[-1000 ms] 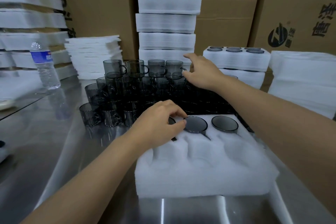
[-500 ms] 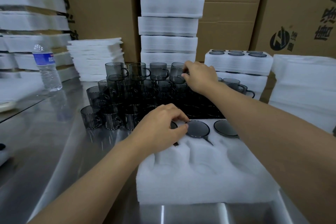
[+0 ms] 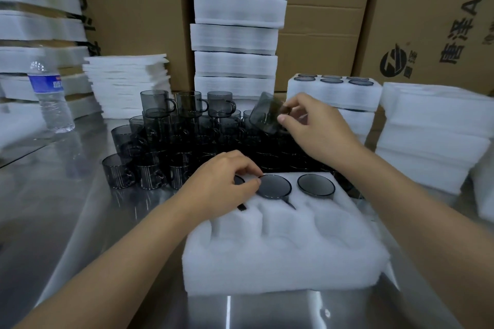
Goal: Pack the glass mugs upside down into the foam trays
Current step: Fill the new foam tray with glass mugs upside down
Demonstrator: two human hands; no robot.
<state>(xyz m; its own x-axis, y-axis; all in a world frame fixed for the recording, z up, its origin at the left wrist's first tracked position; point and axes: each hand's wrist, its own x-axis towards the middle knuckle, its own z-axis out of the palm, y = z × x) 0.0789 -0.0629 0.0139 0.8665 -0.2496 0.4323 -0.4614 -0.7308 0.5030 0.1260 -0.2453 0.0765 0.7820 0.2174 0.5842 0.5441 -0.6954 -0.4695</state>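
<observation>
A white foam tray [image 3: 283, 254] lies in front of me on the steel table. Its far row holds upside-down smoked-glass mugs: the middle mug [image 3: 275, 186], the right mug [image 3: 316, 185], and a left one mostly hidden under my left hand [image 3: 223, 181]. My left hand's curled fingers rest on that left mug, fingertips touching the middle mug's rim. My right hand [image 3: 318, 128] grips a tilted mug [image 3: 264, 113] lifted above the stacked pile of mugs [image 3: 173, 141] behind the tray. The tray's near pockets hold nothing.
A filled foam tray [image 3: 334, 93] sits on a stack at the back right. Foam stacks stand at the centre back [image 3: 235, 35], left [image 3: 128, 88] and right [image 3: 433, 136]. A water bottle [image 3: 50, 99] stands at the left. Cardboard boxes [image 3: 427, 16] line the back.
My right hand took a mug from the pile's top row, lifted it and tilted it. My left hand stayed on the tray's far-left mug.
</observation>
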